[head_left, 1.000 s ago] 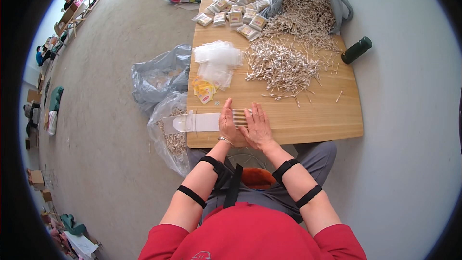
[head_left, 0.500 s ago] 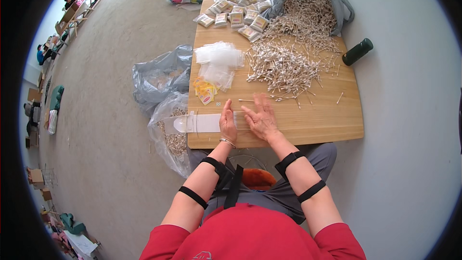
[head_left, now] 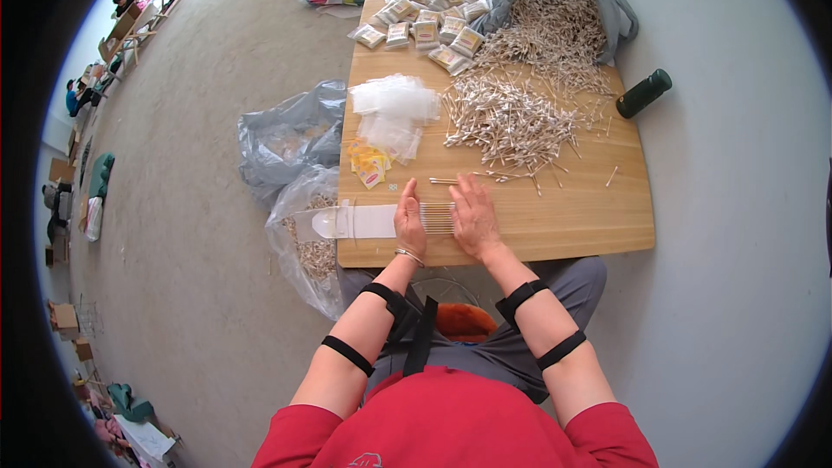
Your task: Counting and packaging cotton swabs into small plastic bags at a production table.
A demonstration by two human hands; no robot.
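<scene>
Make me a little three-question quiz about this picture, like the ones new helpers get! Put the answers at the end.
1. True or false: the dark green cylindrical bottle is at the left edge of the pale wooden table.

2. What lies between the person's bare left hand and bare right hand?
A) a red rubber ball
B) a flat row of thin cotton swabs
C) a blue metal spoon

3. Which are nearer the person: the small yellow-and-white cards or the thin, clear plastic sachets?

Key:
1. False; it is by the right edge.
2. B.
3. The cards.
</scene>
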